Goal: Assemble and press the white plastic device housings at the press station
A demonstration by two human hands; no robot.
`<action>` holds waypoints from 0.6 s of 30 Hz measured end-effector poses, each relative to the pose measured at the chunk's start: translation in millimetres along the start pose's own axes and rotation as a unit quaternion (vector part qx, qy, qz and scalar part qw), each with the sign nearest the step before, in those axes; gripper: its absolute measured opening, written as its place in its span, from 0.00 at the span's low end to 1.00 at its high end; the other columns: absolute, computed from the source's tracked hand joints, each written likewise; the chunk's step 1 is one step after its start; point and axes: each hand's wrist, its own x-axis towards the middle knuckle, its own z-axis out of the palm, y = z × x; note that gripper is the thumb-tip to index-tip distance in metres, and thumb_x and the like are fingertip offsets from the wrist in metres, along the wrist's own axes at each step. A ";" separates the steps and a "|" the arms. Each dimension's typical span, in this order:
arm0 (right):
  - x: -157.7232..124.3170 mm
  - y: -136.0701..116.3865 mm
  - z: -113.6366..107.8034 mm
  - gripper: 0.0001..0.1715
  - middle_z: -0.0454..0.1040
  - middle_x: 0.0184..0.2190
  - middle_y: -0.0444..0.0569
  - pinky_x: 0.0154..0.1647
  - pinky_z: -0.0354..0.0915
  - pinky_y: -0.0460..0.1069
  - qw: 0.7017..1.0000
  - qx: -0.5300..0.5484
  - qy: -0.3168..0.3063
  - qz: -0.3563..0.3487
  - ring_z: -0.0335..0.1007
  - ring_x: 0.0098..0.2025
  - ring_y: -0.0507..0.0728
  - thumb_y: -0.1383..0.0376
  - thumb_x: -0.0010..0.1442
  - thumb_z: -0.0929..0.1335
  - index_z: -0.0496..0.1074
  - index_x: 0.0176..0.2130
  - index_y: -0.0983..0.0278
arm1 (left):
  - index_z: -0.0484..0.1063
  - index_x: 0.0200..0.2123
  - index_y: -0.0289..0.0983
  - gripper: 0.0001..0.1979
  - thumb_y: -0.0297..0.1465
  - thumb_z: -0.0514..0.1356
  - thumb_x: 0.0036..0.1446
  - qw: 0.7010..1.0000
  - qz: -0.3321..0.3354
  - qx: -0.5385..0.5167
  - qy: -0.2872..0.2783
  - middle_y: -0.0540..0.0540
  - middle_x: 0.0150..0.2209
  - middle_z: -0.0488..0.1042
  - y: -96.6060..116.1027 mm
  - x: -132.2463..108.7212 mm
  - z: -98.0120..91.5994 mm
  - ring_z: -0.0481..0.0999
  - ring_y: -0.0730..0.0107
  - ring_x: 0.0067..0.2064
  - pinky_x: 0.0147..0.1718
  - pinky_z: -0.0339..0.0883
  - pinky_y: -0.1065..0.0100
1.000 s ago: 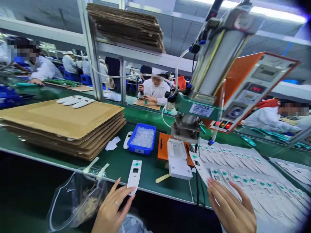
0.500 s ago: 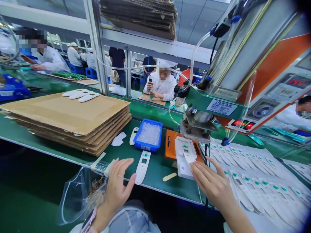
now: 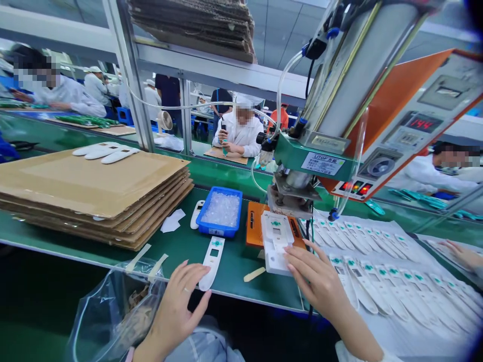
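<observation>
My left hand [image 3: 180, 296] is at the table's front edge, thumb and fingers apart around the near end of a white plastic thermometer-like shell [image 3: 214, 259]. The fingertips overlap its edge; I cannot tell if they touch. The shell has a square window and green marks. My right hand [image 3: 320, 281] lies with stretched fingers over the near end of a similar shell [image 3: 277, 223], which rests in a white fixture [image 3: 272, 261] below the press head [image 3: 292, 198]. My fingers hide that shell's near end, and the fixture sits against an orange base [image 3: 252, 226].
A blue tray [image 3: 238, 221] of small clear pieces stands behind the left shell. Stacked cardboard sheets [image 3: 86, 186] lie left, a clear bag [image 3: 90, 322] hangs below. Rows of white shells [image 3: 392, 281] cover a sheet at right. Co-workers sit opposite; another person's hand [image 3: 462, 254] is far right.
My left hand has come to the near end of the table shell. Under my right hand, the other shell has gone from askew to lined up in the fixture. The whole view has shifted.
</observation>
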 end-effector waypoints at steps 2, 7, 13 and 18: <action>-14.9 3.8 -7.9 0.13 0.77 0.46 0.50 0.60 0.61 0.58 0.999 0.000 0.024 0.023 0.74 0.49 0.55 0.71 0.64 0.64 0.72 0.48 0.62 | 0.61 0.59 0.42 0.25 0.30 0.58 0.58 0.999 0.018 0.021 -0.030 0.44 0.51 0.76 0.1 -2.1 0.1 0.73 0.59 0.55 0.61 0.60 0.49; -75.7 22.8 -28.3 0.10 0.79 0.42 0.48 0.55 0.64 0.56 0.987 -0.064 0.073 0.129 0.76 0.45 0.56 0.69 0.64 0.64 0.74 0.43 0.61 | 0.57 0.63 0.44 0.30 0.34 0.59 0.57 0.995 0.041 0.072 -0.061 0.45 0.54 0.75 -11.2 -10.3 8.1 0.70 0.54 0.59 0.65 0.49 0.42; -141.1 48.7 -37.4 0.11 0.78 0.38 0.48 0.45 0.65 0.55 0.967 -0.184 0.031 0.175 0.73 0.42 0.58 0.62 0.66 0.64 0.74 0.41 0.62 | 0.57 0.63 0.44 0.28 0.33 0.56 0.60 0.994 0.059 0.086 -0.045 0.46 0.52 0.77 -18.3 -11.9 15.3 0.74 0.56 0.55 0.67 0.38 0.41; -163.0 54.5 -35.1 0.14 0.78 0.42 0.49 0.46 0.64 0.56 0.950 -0.250 -0.040 0.180 0.70 0.47 0.61 0.61 0.67 0.62 0.75 0.44 0.62 | 0.65 0.58 0.45 0.21 0.31 0.55 0.61 0.998 0.023 0.063 0.014 0.46 0.48 0.80 -22.3 -13.9 13.6 0.79 0.54 0.48 0.65 0.41 0.40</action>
